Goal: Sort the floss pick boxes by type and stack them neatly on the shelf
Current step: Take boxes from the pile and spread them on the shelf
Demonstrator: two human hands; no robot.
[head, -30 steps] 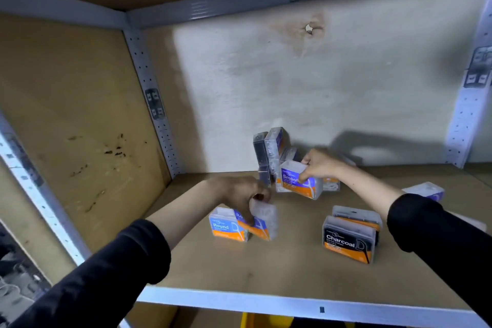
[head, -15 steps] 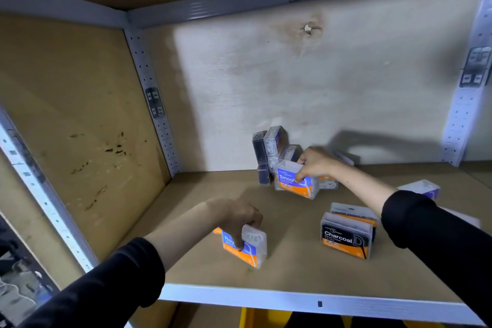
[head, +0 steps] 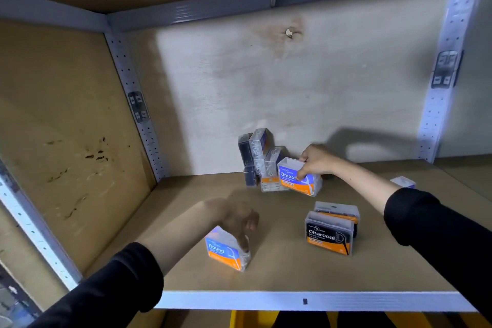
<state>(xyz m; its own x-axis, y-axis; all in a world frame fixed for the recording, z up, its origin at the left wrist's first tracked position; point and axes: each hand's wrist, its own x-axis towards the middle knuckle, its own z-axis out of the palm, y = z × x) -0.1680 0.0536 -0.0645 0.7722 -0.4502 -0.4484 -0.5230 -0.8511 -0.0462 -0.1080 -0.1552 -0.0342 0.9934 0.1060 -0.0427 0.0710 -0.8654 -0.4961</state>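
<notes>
My left hand (head: 237, 218) grips a blue-and-orange "Round" floss pick box (head: 225, 250) from above; the box stands on the shelf board (head: 279, 271) near its front left. My right hand (head: 316, 160) holds a blue-and-orange "Smooth" box (head: 298, 178) at the back centre, its lower edge on the board. Two black "Charcoal" boxes (head: 328, 237) stand one behind the other at the centre right. Several boxes (head: 259, 157) lean in a cluster against the back wall, just left of the Smooth box.
Another clear box (head: 403, 181) lies at the right, partly hidden behind my right sleeve. A perforated metal upright (head: 133, 104) marks the back left corner, and a second upright (head: 444, 66) rises at the right. The shelf's white front rail (head: 292, 300) runs below.
My left hand has carried the Round box toward the front left and set it down upright. My right hand stays on the Smooth box, almost unmoved.
</notes>
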